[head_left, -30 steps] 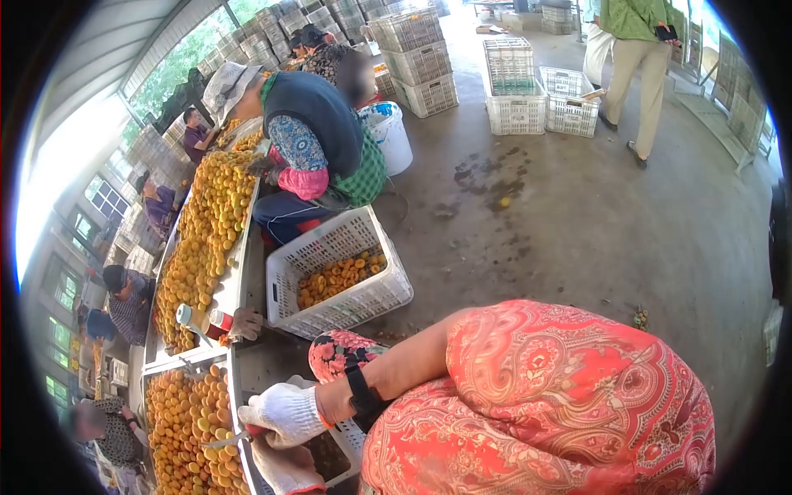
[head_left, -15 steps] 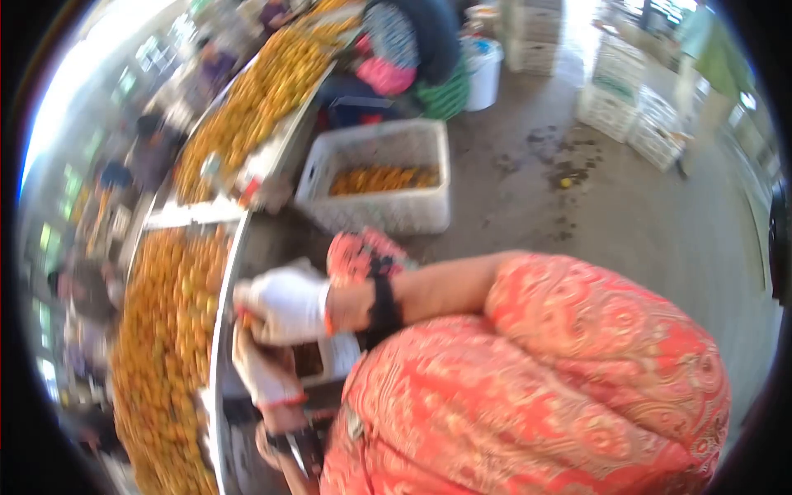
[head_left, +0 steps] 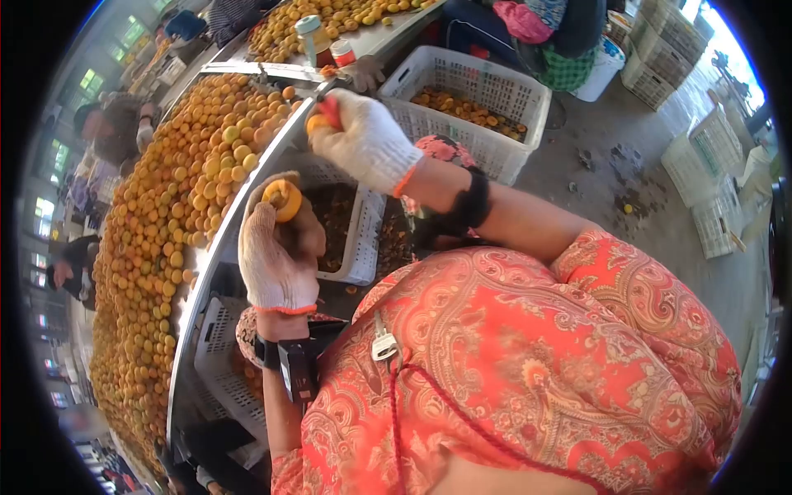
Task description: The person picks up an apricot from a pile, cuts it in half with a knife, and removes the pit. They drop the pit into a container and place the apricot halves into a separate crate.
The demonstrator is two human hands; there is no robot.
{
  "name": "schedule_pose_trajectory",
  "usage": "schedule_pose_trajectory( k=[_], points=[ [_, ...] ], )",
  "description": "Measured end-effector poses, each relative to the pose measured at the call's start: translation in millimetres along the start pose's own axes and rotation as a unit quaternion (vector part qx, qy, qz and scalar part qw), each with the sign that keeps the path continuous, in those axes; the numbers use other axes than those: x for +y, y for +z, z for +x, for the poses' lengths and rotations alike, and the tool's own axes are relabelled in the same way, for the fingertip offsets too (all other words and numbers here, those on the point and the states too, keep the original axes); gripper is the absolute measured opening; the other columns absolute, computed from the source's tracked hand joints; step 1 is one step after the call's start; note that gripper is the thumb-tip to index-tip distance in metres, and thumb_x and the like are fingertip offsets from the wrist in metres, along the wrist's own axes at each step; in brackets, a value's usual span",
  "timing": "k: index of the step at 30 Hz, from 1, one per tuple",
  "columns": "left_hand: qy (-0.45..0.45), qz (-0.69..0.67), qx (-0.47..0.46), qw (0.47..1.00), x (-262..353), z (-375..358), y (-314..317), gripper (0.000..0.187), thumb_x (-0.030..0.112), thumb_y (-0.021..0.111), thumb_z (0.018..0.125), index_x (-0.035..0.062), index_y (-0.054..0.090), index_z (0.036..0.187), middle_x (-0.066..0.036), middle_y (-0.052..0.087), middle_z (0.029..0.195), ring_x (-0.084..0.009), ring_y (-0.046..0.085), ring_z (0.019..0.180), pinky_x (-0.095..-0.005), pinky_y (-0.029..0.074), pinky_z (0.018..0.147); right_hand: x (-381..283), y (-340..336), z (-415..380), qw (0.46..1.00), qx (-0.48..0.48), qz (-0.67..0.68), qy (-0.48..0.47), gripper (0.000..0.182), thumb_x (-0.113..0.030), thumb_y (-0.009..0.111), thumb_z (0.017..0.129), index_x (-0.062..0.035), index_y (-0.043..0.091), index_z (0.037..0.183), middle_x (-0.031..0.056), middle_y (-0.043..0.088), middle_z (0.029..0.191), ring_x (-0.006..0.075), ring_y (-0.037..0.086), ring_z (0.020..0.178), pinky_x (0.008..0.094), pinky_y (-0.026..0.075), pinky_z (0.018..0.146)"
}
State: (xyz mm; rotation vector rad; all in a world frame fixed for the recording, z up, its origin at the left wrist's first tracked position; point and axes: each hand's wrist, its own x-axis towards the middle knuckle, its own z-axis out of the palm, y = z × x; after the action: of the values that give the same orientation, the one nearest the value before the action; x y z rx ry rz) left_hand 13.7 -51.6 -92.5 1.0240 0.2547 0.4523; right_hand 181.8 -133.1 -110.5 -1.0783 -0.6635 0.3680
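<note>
My left hand [head_left: 276, 247], in a pale glove with orange trim, is closed around a cut apricot half [head_left: 285, 200], its hollow face showing. Above and to the right, my right hand [head_left: 363, 140], gloved the same way, grips a small red-handled tool [head_left: 330, 110]; its working end is hard to make out. An orange piece of fruit [head_left: 316, 124] also shows at those fingers. Both hands are apart, over the near edge of a metal-rimmed table [head_left: 202, 268] heaped with whole apricots [head_left: 169, 198]. Below them a white crate [head_left: 360, 239] holds dark bits.
A large white crate [head_left: 528, 120] with apricot pieces stands beyond my right hand. A jar [head_left: 311, 37] and a red-labelled tub [head_left: 342, 53] are on the far table. Another crate [head_left: 216, 342] sits under the table edge. Co-workers sit around; stacked crates [head_left: 709, 157] stand at right.
The hands were together at the table edge and have parted, the right one moving up and away. A cut apricot half now shows in the left hand. The view has shifted and sharpened.
</note>
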Motion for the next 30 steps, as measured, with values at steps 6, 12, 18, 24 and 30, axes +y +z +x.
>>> schedule_pose_trajectory(
  k=[6,12,18,24,30],
  points=[
    [-0.105,-0.286,-0.047,0.951,-24,27,-55,0.03,0.023,0.054,0.092,0.0042,0.059,0.115,-0.011,0.062,0.103,-0.0207,0.056,0.08,-0.0337,0.045,0.064,2,38,-18,0.945,-0.073,-0.248,-0.202,0.02,-0.019,0.068,0.086,-0.0026,0.057,0.088,0.0191,0.06,0.069,0.0397,0.064,0.069,0.0421,0.05,0.06],
    [-0.11,-0.241,0.103,0.959,-30,22,-55,0.024,0.021,0.055,0.094,0.0082,0.059,0.114,-0.011,0.065,0.105,-0.0254,0.06,0.081,-0.0315,0.044,0.06,9,51,-18,0.909,-0.083,-0.337,-0.231,0.021,-0.022,0.071,0.082,-0.0043,0.06,0.084,0.017,0.06,0.069,0.036,0.063,0.064,0.0413,0.051,0.061],
    [-0.085,-0.243,0.062,0.964,-17,10,-32,0.027,0.019,0.059,0.091,0.0083,0.057,0.115,-0.015,0.064,0.101,-0.027,0.059,0.078,-0.0309,0.046,0.061,-25,32,-12,0.893,-0.066,-0.372,-0.245,0.028,-0.03,0.07,0.087,-0.0058,0.062,0.074,0.0135,0.057,0.06,0.0281,0.059,0.053,0.0358,0.046,0.051],
    [-0.073,-0.164,0.002,0.984,-11,3,-30,0.032,0.017,0.064,0.088,0.008,0.057,0.118,-0.012,0.062,0.1,-0.0216,0.058,0.077,-0.0253,0.046,0.058,-39,34,-21,0.974,-0.056,-0.173,-0.132,0.039,-0.044,0.073,0.088,-0.0056,0.068,0.08,0.0049,0.062,0.061,0.0115,0.056,0.055,0.0291,0.046,0.054],
    [-0.06,-0.152,-0.042,0.986,-7,4,-26,0.036,0.013,0.062,0.088,0.0071,0.052,0.122,-0.013,0.06,0.096,-0.021,0.06,0.077,-0.0251,0.049,0.057,-66,37,-29,0.982,-0.092,-0.163,-0.036,0.035,-0.035,0.073,0.089,-0.0035,0.065,0.077,-0.001,0.058,0.061,0.005,0.05,0.059,0.0252,0.043,0.054]
  ],
)
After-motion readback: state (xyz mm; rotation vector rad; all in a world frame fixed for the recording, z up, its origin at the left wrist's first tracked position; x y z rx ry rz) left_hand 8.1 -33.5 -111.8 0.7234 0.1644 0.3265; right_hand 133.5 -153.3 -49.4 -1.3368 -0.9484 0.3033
